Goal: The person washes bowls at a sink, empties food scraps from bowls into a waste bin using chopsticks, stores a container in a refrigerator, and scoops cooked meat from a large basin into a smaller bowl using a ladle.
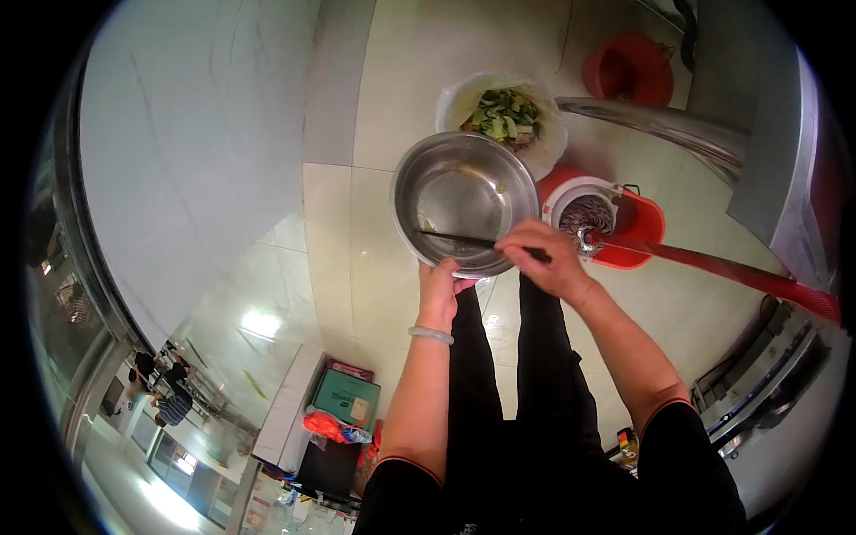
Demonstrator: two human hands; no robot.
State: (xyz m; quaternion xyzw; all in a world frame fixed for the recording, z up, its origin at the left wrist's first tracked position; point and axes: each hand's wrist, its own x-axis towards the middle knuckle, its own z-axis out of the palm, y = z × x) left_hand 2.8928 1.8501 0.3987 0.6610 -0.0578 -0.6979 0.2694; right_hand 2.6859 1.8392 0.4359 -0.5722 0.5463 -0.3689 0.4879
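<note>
A round stainless steel basin [446, 201] is tilted in front of me, with a few small food bits and some wet sheen inside. My left hand [437, 292], with a bangle at the wrist, grips its near rim, thumb on top. In my right hand [548, 257] are dark chopsticks [456, 238], closed in my fingers; their tips reach into the basin near its wall. Just beyond the basin stands a bin with a pale plastic liner [455, 96]. Green leafy vegetable scraps [506, 114] lie inside it.
To the right is a red mop bucket [644, 227] with a mop head [585, 216] and a long red handle [713, 266]. Behind it are a metal pipe [655, 118] and a red bucket [655, 85]. A white counter [196, 134] runs left; a green box [346, 399] sits lower left.
</note>
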